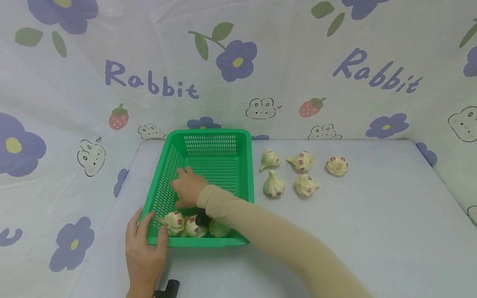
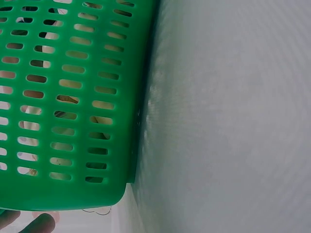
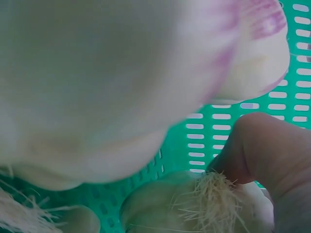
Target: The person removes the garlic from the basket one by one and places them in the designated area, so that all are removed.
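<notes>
Garlic bulb (image 3: 163, 204) is inside the green basket (image 1: 247, 174), right hand (image 1: 190, 190) gripping it, thumb by the roots. Left hand (image 1: 144, 252) just rests on the near-left corner, fingers pretty straight. Three other bulbs (image 1: 194, 230) sit up front; five loose ones (image 1: 274, 186) lie right of the basket.

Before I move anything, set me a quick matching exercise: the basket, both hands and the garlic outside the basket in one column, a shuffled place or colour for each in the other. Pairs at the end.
Column one
1. Plastic basket
2. Left hand
3. Right hand
4. Five loose garlic bulbs

Column two
A. Inside the basket, touching a garlic bulb
B. On the white tabletop, right of the basket
C. Green all over
D. At the basket's near left corner

Pairs: 1-C, 2-D, 3-A, 4-B
</notes>
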Motion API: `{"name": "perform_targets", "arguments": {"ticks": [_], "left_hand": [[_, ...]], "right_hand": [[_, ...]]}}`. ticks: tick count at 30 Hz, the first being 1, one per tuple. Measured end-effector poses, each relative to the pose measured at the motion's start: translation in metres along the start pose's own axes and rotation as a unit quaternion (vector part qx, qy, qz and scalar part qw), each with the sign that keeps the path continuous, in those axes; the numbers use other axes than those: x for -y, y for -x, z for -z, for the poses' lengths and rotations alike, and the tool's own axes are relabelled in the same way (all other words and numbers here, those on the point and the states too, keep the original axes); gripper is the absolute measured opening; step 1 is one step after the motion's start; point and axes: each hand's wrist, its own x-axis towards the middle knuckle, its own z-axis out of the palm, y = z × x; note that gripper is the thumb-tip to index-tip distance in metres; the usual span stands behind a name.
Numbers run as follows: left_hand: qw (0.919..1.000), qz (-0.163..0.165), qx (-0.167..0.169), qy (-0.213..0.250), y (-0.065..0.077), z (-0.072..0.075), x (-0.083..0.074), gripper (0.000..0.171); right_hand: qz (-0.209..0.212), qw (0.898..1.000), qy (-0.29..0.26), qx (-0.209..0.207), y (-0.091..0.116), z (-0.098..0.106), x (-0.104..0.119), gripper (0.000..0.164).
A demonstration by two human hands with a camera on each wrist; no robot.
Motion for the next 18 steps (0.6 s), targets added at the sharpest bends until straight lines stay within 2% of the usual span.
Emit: {"name": "perform_targets", "arguments": {"ticks": [11,18], "left_hand": [[1.0,-0.007,-0.005,0.003,0.001,-0.001,0.0019,0.042],[1.0,-0.007,-0.003,0.004,0.0014,-0.002,0.0036,0.042]], "right_hand": [[0.0,1.0,0.008,-0.004,0.0004,-0.0002,-0.0004,0.072],[0.013,0.999,0.003,-0.033,0.0037,0.0041,-0.005,0.057]]}}
